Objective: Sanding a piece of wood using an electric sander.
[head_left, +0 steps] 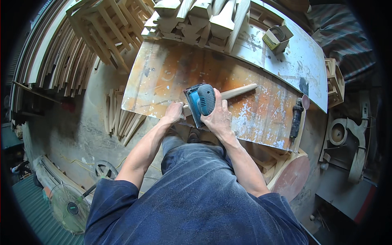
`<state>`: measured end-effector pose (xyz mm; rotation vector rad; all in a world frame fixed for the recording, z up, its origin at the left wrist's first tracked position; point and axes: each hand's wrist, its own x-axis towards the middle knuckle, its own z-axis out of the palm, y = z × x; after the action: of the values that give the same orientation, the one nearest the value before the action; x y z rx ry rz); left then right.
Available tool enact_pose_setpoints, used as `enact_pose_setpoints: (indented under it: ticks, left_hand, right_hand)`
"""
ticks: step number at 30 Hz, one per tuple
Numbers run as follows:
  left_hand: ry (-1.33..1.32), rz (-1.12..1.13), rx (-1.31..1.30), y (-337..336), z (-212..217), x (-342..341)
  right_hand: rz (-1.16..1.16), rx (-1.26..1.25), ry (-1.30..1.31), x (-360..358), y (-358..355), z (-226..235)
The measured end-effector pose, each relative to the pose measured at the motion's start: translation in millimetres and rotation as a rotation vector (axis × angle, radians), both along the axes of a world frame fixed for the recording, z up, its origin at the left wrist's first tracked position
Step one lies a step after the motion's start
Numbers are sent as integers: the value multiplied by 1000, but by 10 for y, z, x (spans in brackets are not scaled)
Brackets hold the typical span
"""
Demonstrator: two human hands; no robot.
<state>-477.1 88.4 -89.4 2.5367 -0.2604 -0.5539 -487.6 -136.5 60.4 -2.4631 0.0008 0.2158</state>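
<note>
My right hand (219,117) is wrapped round a blue and black electric sander (200,104), tilted on its side over a pale wooden leg (241,90). The leg lies slantwise near the front edge of a paint-spattered workbench (163,92), its tapered end pointing right and away from me. Closed on the leg's near left end is my left hand (175,112), just left of the sander. The sander's body hides the middle of the leg, so I cannot tell whether its pad touches the wood.
Shaped wooden parts (196,22) are piled at the bench's back. An open small box (277,38) sits on a white board (302,67). A black tool (297,118) lies at the right edge. Wooden strips (122,116) lean left, and a fan (71,208) stands lower left.
</note>
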Motion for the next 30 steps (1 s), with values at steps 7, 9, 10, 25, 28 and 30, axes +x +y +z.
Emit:
enact_pose_setpoints:
  ticks: [7, 9, 10, 25, 28, 30]
  left_hand:
    - [45, -10, 12, 34, 1, 22]
    - [50, -14, -8, 36, 19, 21]
    - [63, -12, 7, 16, 43, 31]
    - [222, 26, -63, 70, 175, 208]
    - [231, 28, -124, 98, 233, 259]
    - [269, -11, -57, 160, 113, 264]
  right_hand:
    - [39, -112, -13, 204, -369, 22]
    - [-35, -133, -39, 447, -626, 16]
    - [-91, -156, -58, 593, -787, 11]
    - [14, -116, -95, -44, -254, -106]
    - [-80, -96, -33, 226, -641, -57]
    - [-173, -135, -64, 497, -1038, -128]
